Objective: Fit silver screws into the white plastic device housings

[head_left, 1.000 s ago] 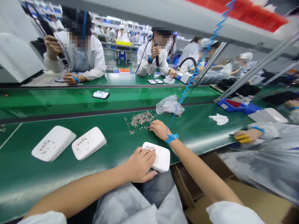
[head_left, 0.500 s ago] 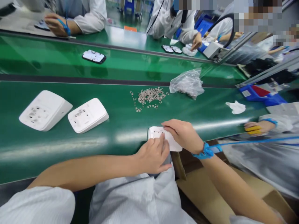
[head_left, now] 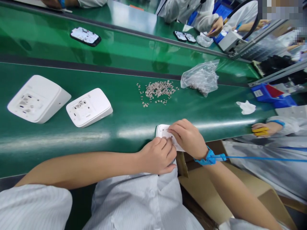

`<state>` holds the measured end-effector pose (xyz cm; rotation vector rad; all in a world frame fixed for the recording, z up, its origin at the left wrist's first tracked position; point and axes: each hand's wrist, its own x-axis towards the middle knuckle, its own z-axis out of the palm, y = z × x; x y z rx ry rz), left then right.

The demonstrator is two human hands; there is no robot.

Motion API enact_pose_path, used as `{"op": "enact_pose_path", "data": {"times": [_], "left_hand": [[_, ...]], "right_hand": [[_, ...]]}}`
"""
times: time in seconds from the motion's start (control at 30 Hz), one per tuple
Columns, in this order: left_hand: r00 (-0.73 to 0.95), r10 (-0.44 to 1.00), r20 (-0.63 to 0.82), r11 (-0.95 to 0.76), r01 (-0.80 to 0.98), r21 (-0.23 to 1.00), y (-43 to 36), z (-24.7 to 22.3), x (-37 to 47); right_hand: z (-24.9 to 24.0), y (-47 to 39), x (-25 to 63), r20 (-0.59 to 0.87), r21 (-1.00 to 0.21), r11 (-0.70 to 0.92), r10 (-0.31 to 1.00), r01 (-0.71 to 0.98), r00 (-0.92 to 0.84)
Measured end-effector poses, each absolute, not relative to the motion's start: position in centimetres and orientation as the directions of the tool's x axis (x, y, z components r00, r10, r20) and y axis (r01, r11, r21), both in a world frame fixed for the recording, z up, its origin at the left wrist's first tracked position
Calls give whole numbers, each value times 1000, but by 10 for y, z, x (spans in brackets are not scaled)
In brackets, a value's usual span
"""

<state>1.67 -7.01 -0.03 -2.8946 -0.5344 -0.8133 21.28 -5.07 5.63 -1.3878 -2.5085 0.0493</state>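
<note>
- Head view, the step in hand: a white casing (head_left: 160,130) lies at the near edge of the green table (head_left: 127,118), its recessed face upward and partly covered by both hands. The work appears to be fingertip fitting or adjusting within that recess.
- Head view, demands of the next move: in all likelihood, a steady casing and fine, exact fingertip pressure. The pile of small metal parts (head_left: 159,89) lies beyond the casing, with a clear plastic bag (head_left: 200,76) just beside it, to the right.
- Head view, left hand (head_left: 158,156): the forearm crosses from the left; the fingers are curled at the casing's near side, the thumb extended apart from them. Whether they grip it cannot be told.
- Head view, right hand (head_left: 188,137): the wrist, in a blue strap (head_left: 208,156), is bent so that thumb and fingers point leftward and down, bunched upon the casing's face. Whether a small part is pinched between them cannot be told.
</note>
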Motion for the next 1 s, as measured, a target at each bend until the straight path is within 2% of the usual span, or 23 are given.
{"op": "enact_pose_path", "data": {"times": [0.2, 0.37, 0.47, 0.57, 0.63, 0.77, 1.0], "left_hand": [[796, 344, 499, -935, 340, 102, -69, 1, 17], [795, 335, 505, -934, 350, 68, -71, 0, 17], [822, 319, 472, -939, 342, 40, -74, 1, 16], [825, 325, 463, -940, 334, 65, -75, 3, 16], [822, 325, 468, -942, 325, 83, -74, 5, 15], [808, 345, 478, -938, 320, 134, -70, 6, 14], [765, 364, 531, -931, 312, 189, -67, 0, 16]], "right_hand": [[55, -50, 216, 186, -158, 603, 796, 782, -576], [54, -49, 217, 222, -162, 559, 823, 813, -522], [57, -44, 217, 138, -132, 538, 842, 833, -522], [60, -35, 217, 26, -95, 514, 858, 853, -514], [60, -31, 218, 9, -138, 487, 871, 862, -491], [61, -33, 222, 95, -268, 472, 881, 840, -464], [63, -71, 222, 292, -357, 563, 825, 746, -483]]}}
